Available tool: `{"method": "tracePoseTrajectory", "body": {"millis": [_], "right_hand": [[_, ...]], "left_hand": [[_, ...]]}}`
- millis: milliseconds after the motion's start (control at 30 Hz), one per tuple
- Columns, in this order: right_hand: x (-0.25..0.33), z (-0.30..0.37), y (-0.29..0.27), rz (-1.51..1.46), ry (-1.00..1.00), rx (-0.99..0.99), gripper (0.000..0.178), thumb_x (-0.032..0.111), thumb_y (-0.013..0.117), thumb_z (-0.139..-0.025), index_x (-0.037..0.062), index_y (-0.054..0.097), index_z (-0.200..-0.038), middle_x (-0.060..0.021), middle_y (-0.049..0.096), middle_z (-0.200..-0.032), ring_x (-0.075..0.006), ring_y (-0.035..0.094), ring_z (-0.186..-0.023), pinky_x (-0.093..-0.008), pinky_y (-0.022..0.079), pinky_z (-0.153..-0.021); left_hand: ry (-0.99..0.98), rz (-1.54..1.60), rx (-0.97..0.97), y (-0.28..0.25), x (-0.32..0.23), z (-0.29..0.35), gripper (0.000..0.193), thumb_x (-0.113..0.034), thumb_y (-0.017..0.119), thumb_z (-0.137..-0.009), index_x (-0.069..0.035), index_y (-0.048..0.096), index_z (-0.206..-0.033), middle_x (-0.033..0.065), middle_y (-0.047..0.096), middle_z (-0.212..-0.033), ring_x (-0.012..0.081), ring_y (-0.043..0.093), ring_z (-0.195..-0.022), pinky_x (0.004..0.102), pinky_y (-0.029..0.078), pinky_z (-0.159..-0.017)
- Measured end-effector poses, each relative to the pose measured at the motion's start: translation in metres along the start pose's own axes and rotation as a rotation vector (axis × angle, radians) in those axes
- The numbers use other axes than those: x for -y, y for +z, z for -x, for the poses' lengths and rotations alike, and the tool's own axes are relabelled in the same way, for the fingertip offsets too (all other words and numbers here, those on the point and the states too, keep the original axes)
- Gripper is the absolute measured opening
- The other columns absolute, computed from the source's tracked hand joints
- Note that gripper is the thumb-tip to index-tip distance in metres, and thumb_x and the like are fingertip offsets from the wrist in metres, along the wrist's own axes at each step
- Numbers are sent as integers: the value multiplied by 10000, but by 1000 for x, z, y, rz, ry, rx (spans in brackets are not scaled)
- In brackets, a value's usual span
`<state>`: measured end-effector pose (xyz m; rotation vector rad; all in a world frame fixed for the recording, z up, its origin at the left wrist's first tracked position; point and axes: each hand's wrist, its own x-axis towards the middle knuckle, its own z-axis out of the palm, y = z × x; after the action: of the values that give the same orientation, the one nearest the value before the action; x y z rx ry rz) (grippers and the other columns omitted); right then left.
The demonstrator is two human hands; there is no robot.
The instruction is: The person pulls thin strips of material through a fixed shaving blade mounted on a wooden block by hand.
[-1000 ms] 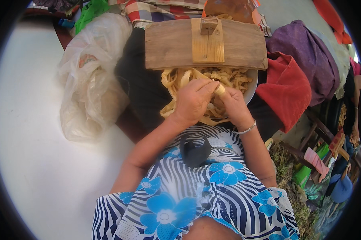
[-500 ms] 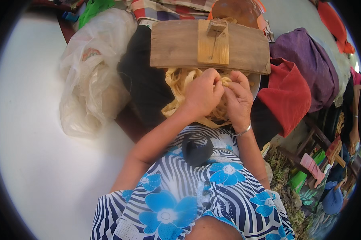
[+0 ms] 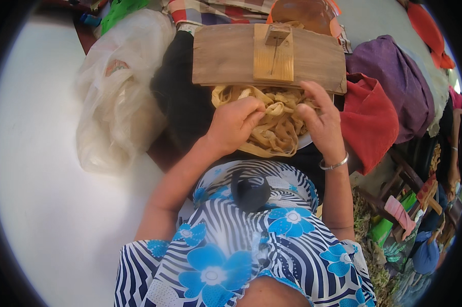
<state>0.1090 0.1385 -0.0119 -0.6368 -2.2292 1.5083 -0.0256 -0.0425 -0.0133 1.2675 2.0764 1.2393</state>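
Note:
Long tan fibre strips (image 3: 278, 134) lie in a loose, tangled heap in front of me, with part of a pale bowl rim (image 3: 305, 140) showing at the right. My left hand (image 3: 235, 123) is closed in a pinch on a strip at the heap's left side. At the right of the heap, my right hand (image 3: 324, 123) has its thumb and fingers apart and holds nothing. Just beyond both hands is a wooden board (image 3: 220, 57), with a lighter wooden block (image 3: 284, 66) on it and a thin metal spike on that block.
A cloudy plastic bag (image 3: 123, 112) sits at the left on a pale surface. Red cloth (image 3: 369, 123) and purple cloth (image 3: 392, 87) lie at the right. An orange-rimmed container (image 3: 305, 15) stands behind the board. Another person's arm (image 3: 454, 153) shows at the far right.
My hands were together over the heap and have moved apart, the left to the left, the right to the right. The right fingers have spread open.

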Motion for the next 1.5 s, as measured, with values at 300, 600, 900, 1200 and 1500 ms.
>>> {"method": "tracePoseTrajectory", "body": {"millis": [300,600,900,1200,1500], "right_hand": [[3,0,-23,419,-175,378,119,76,625,-863,-16,610,-937,-112,575,-735,-186,565,-708,-303,464,-657],[-2,-25,-15,-243,235,450,238,103,601,-903,-30,622,-1100,-62,658,-942,-95,593,-799,-223,482,-720],[-13,-38,-18,-484,502,478,133,87,618,-892,-21,647,-964,-6,617,-741,-64,568,-612,-200,470,-574],[-11,-65,10,-271,246,173,121,111,608,-900,-3,646,-917,36,554,-695,-26,447,-559,-195,369,-500],[-33,-79,24,237,-176,50,170,147,592,-856,-2,671,-877,-55,567,-623,-127,524,-556,-313,442,-526]], "left_hand": [[-41,-101,155,-14,-2,-14,100,-82,645,-845,-22,635,-924,125,604,-792,295,591,-717,323,472,-647],[10,45,89,6,3,-26,115,-152,632,-850,-60,655,-916,105,637,-807,286,607,-710,355,470,-632],[-346,441,235,3,10,-37,152,-132,588,-916,11,639,-907,30,610,-715,89,545,-664,268,452,-616],[-396,417,137,-26,23,-80,164,-112,572,-901,15,629,-988,14,628,-831,70,547,-768,248,459,-693],[-257,-93,-58,-2,52,-96,186,-182,578,-884,-25,622,-975,158,662,-835,298,634,-776,375,486,-701]]}}
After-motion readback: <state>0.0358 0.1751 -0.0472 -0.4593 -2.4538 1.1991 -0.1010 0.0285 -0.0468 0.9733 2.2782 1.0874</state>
